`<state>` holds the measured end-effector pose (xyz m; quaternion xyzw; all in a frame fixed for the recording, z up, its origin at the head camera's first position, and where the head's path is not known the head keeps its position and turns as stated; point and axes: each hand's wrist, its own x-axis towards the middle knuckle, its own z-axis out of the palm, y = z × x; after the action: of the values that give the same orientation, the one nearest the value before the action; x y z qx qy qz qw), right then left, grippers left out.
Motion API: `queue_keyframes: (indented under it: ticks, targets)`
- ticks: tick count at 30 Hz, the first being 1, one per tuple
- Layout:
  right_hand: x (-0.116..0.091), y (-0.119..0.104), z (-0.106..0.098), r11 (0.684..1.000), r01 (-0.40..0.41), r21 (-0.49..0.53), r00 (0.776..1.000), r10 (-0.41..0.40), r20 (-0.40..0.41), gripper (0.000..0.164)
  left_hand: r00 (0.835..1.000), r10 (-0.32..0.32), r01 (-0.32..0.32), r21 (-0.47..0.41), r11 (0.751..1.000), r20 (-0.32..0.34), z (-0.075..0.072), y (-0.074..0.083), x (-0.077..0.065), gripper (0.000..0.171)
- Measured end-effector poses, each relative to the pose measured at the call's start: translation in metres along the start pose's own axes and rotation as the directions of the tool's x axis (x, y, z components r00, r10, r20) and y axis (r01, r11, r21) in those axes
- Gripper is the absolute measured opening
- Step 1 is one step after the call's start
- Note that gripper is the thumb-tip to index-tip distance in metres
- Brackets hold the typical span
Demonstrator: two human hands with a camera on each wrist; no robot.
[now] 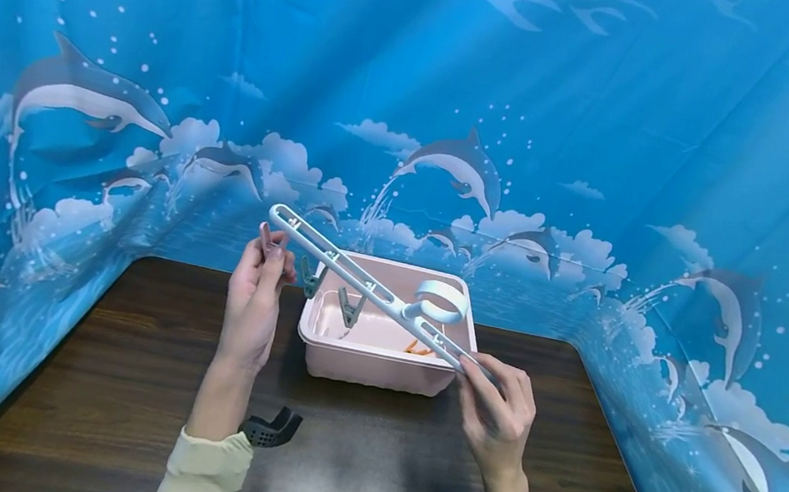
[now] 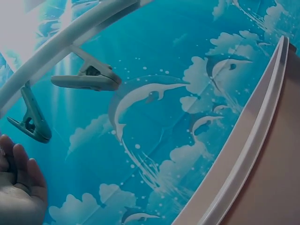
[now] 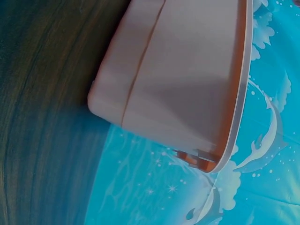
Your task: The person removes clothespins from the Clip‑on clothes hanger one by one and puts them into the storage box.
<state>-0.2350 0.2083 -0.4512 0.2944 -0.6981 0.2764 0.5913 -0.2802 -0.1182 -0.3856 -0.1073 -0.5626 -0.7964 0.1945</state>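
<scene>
The pale-blue hanger (image 1: 396,309) is pinched at its lower end by the right hand (image 1: 503,413), its long axis sloped up toward the pink clip (image 1: 264,237) gripped by the left hand (image 1: 254,306).

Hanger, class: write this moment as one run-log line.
hanger: slanted above bin | green clips: hanging from hanger | left hand: pinches pink item | right hand: grips hanger end | bin: on table

Dark wood-grain table (image 1: 363,469), blue backdrop (image 1: 364,32) around three sides, printed leaping dolphins (image 1: 91,87), white clouds (image 1: 293,162)
</scene>
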Motion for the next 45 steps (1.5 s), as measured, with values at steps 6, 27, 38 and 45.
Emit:
queue_keyframes:
  ticks: [6,27,38,45]
  targets:
    - [-0.0004,-0.0022,-0.0001,1.000,0.009,-0.009,1.000,-0.009,-0.007,0.022,1.000,-0.006,0.006,-0.017,1.000,0.014,-0.0006,0.0018,-0.0012,0.025]
    - [0.0008,-0.0027,-0.0002,1.000,0.008,0.027,0.998,-0.010,0.063,0.021,0.995,0.089,-0.093,-0.080,0.992,-0.050,-0.0068,0.0004,0.0000,0.030]
    - [-0.0026,-0.0016,-0.0029,0.999,-0.028,0.028,0.992,0.024,0.121,0.023,0.982,0.151,-0.139,0.101,0.985,-0.115,-0.0088,-0.0009,-0.0007,0.029]
    - [-0.0042,-0.0006,-0.0056,0.998,-0.054,0.025,0.983,0.049,0.179,0.025,0.972,0.178,-0.140,0.229,0.963,-0.155,-0.0066,-0.0068,0.0006,0.030]
